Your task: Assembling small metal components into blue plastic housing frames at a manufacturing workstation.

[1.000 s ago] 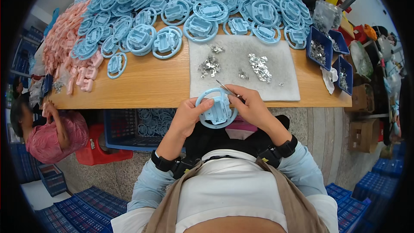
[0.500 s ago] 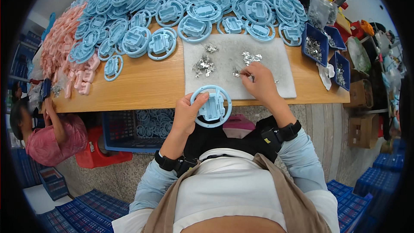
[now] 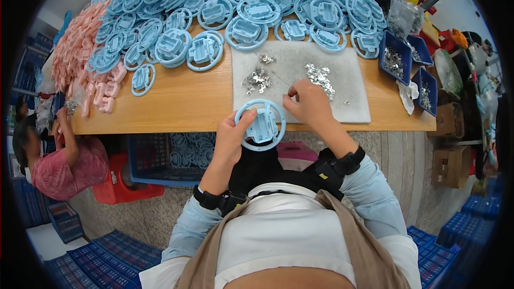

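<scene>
Pale blue plastic makes up the ring-shaped part (image 3: 262, 126), which sits just below the middle of the frame, in front of the table's (image 3: 179, 99) near edge, its recessed side turned up toward the camera. The left hand (image 3: 231, 138) holds it by the left of its rim, the thumb laid over the top and the fingers mostly hidden beneath.

The step in hand looks to be picking small metal pieces to go with the held part: the right hand (image 3: 309, 104) is over the grey-white mat (image 3: 288, 53), its fingertips pinched narrow around a thin tool (image 3: 281, 78) that slants toward the upper left. Its tip lies between the left cluster of metal pieces (image 3: 258, 81) and the right cluster of metal pieces (image 3: 321, 75); whether it grips a piece is too small to tell. The recess shows no clear sign of metal at this size.

The next move probably calls for a light, exact pinch on one piece, with the ring kept level and steady.

Both forearms rise from the lower edge and lean inward. The left wrist is nearly straight, below the ring; the right arm reaches farther up the frame, knuckles uppermost, the hand bent toward the left and well apart from the ring.
</scene>
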Available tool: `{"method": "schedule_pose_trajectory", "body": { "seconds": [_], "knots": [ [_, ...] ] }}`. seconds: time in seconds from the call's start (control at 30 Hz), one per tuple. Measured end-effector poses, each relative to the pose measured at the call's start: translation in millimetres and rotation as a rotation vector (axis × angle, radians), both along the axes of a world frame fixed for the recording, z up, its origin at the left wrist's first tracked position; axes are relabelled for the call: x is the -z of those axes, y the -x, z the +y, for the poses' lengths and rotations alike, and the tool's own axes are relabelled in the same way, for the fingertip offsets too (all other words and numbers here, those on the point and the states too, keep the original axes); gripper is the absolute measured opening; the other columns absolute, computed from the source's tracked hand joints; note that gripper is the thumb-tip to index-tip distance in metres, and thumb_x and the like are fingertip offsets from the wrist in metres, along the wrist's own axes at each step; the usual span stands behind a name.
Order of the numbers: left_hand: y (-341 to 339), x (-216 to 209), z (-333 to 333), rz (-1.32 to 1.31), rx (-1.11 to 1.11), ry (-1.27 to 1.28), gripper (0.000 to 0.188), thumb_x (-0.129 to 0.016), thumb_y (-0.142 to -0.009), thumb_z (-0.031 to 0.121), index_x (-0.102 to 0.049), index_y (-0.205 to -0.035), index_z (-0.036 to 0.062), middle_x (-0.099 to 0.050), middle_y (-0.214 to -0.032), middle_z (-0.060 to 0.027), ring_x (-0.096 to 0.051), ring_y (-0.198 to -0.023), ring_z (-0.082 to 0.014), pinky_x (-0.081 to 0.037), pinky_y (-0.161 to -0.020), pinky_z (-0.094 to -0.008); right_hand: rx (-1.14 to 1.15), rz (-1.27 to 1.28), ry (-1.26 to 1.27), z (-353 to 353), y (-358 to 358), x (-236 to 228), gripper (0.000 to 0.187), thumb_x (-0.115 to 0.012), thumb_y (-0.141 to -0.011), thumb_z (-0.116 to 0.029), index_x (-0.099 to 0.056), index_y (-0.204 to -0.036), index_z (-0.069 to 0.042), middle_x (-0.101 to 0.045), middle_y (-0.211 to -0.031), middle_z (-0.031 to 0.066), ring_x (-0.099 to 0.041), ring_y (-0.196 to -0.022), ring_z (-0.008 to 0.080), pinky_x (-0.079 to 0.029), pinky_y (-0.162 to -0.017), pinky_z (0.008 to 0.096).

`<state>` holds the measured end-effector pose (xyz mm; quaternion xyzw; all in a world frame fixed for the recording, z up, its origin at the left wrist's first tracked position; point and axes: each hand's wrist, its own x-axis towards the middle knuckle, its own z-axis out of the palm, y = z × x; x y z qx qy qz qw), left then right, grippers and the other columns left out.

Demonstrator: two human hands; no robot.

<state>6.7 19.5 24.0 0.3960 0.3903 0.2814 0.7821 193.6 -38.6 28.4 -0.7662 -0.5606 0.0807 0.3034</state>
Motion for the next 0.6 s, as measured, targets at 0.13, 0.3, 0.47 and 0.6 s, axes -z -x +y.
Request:
{"method": "schedule_pose_trajectory", "body": {
  "seconds": [0.13, 0.3, 0.47, 0.6],
  "knots": [
    [2.8, 0.9, 1.7, 0.029, 0.033, -0.031, 0.023, -0.065, -0.082, 0.020, -0.062, -0.093, -0.0002, -0.063, -0.082, -0.0049, -0.060, -0.069, -0.0085, -0.050, -0.060, -0.0220, 0.017, 0.095, 0.071, 1.1, 2.8, 5.3, 0.018, -0.063, -0.069, -0.019, -0.062, -0.071, -0.001, -0.059, -0.071, 0.0139, -0.058, -0.066, 0.0310, -0.046, -0.061, 0.0384],
    [9.4, 5.6, 8.6, 0.027, 0.009, -0.042, 0.023, -0.065, -0.082, 0.018, -0.061, -0.095, -0.0004, -0.063, -0.082, -0.0048, -0.059, -0.070, -0.0081, -0.049, -0.062, -0.0215, -0.085, 0.232, 0.037, -4.0, -19.5, -3.2, 0.016, -0.062, -0.072, -0.016, -0.065, -0.079, -0.002, -0.060, -0.074, 0.0134, -0.057, -0.068, 0.0308, -0.046, -0.062, 0.0373],
    [3.3, 3.8, 11.0, 0.032, 0.037, -0.076, 0.029, -0.065, -0.081, 0.018, -0.058, -0.100, -0.0023, -0.062, -0.084, -0.0052, -0.058, -0.072, -0.0079, -0.048, -0.063, -0.0210, -0.328, 0.069, -0.057, -3.4, -22.0, 6.4, 0.010, -0.059, -0.074, -0.010, -0.065, -0.081, -0.005, -0.058, -0.075, 0.0110, -0.057, -0.070, 0.0301, -0.046, -0.062, 0.0383],
    [2.6, 7.8, 10.8, 0.049, 0.074, -0.097, 0.029, -0.064, -0.082, 0.018, -0.057, -0.101, -0.0033, -0.062, -0.085, -0.0061, -0.058, -0.074, -0.0082, -0.048, -0.064, -0.0214, -0.376, -0.003, -0.043, -2.3, -20.1, 3.2, 0.011, -0.061, -0.073, -0.006, -0.064, -0.084, -0.003, -0.057, -0.076, 0.0105, -0.056, -0.068, 0.0283, -0.045, -0.059, 0.0346]
  ]
}}
